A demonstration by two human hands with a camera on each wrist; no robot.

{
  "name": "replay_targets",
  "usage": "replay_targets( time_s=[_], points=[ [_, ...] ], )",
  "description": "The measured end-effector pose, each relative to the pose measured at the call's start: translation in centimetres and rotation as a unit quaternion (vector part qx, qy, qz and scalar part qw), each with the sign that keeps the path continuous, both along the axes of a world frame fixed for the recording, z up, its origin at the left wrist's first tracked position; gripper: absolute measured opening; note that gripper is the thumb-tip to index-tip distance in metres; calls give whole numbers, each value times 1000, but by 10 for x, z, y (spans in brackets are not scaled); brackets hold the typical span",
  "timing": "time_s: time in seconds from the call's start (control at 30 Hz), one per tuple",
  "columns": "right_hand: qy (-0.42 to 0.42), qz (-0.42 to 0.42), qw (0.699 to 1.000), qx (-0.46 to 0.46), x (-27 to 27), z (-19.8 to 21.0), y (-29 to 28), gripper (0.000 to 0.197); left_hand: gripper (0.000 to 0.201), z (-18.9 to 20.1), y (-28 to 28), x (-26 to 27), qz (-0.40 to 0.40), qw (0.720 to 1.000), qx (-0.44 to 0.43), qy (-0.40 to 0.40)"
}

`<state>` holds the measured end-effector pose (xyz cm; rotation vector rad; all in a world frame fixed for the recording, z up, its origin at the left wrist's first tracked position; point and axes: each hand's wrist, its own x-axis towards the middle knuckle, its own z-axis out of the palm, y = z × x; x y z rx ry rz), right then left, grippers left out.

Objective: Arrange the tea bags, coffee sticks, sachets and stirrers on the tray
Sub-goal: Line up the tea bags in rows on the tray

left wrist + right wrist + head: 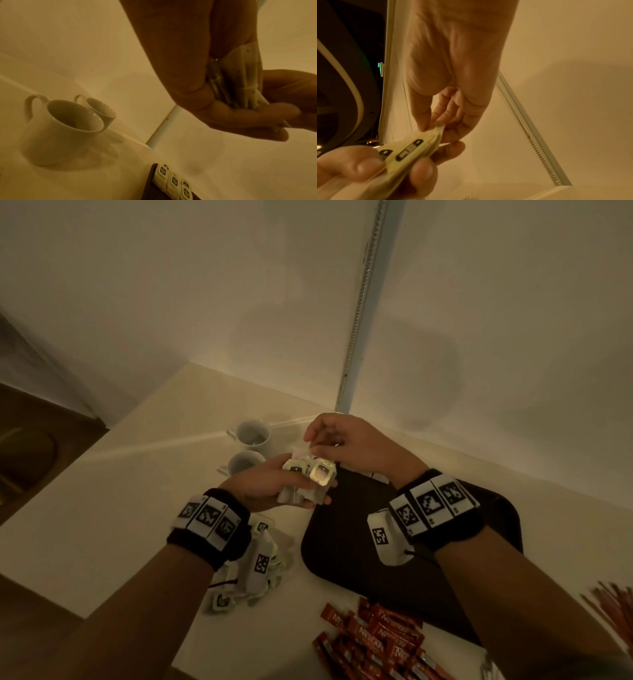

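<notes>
A dark tray (346, 546) is taken as landmark on the pale counter (113, 508). Along its far edge a row of tea bags (173, 181) is laid, tags showing; the rest of its surface in view is bare. Beyond its far left corner two white cups (251, 446) stand touching each other, close under the walls' corner. Left of the tray a loose heap of tea bags (253, 573) is spread; at its near edge red coffee sticks (380, 638) are piled, and to its near right thin stirrers (613, 601) are seen at the picture's border.

Above the tray's far left corner a bundle of tea bags (305, 482) is gripped in the left hand (270, 484), fingers curled round it. The bundle's top bag is pinched between thumb and fingertips of the right hand (346, 443), wrist raised above the tray.
</notes>
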<state>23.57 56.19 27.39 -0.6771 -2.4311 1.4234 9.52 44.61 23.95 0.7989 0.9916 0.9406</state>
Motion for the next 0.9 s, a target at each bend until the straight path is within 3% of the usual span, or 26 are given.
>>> replay_targets(
  time_s=[0.2, 0.4, 0.53, 0.7, 0.8, 0.9],
  points=[
    [39, -48, 997, 46, 4, 10, 5, 12, 52, -10, -1, 6, -22, 999, -8, -47],
    [13, -27, 998, 63, 10, 32, 15, 16, 59, -18, 1, 7, 105, 988, -46, -104],
    [-28, -28, 998, 39, 10, 34, 19, 23, 50, -9, 11, 12, 203, 971, -25, -124],
    [-34, -88, 995, 10, 15, 25, 20, 27, 33, 1, 24, 21, 256, 961, 4, -104],
    [-27, -128, 990, -60, 20, 22, 18, 28, 14, 3, 29, 21, 286, 951, 27, -117],
    [12, -153, 988, -12, 21, 30, 20, 17, 11, 2, 30, 26, 278, 955, 36, -101]
  ],
)
